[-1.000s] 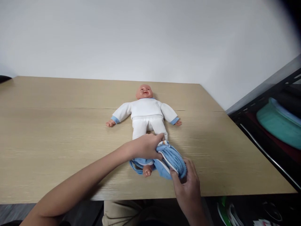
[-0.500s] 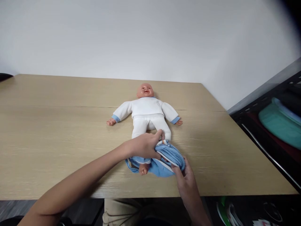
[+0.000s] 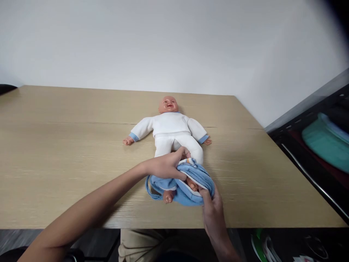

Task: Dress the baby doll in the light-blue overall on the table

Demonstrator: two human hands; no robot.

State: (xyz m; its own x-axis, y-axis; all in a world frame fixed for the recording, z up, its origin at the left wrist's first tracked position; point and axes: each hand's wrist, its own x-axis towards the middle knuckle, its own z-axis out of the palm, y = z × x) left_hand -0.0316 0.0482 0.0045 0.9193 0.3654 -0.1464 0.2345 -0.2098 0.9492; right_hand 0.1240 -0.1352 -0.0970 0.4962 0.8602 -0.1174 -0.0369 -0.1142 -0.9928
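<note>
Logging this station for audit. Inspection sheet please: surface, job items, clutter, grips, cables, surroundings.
Surface: pale wood table, seam across it.
Job's things: white-clad doll on its back; blue garment at its lower legs, both feet partly showing.
Clutter: green item below table level, lower right.
Grips: right grip pinches the garment's edge; left grip touches its bunched part, exact hold hidden.
Cables: nothing seen; lower right too dark to be sure.
Surroundings: pale wall behind; black rack with teal item at right.

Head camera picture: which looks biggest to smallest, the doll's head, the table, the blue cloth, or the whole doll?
1. Table
2. Whole doll
3. Blue cloth
4. Doll's head
</note>
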